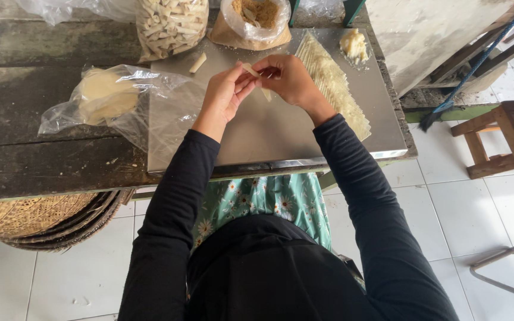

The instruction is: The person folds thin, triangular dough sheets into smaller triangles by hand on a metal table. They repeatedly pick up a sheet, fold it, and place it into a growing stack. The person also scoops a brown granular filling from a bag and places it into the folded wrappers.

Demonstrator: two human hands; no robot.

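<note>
Both hands (257,80) pinched around small pastry strip (256,74), rolling it above steel worktop (269,131); wrapper stack (334,83) close right for grabbing.

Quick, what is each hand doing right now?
Left hand: fingers pinched shut on the pale dough strip.
Right hand: fingers pinched shut on the same strip.

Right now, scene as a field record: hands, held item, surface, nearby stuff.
left hand: pinching one end of the dough strip
right hand: pinching the strip's other end
surface: metal sheet on a wooden table
nearby: cut wrapper stack, filling lump, bag of rolled pieces, bag of dough
</note>
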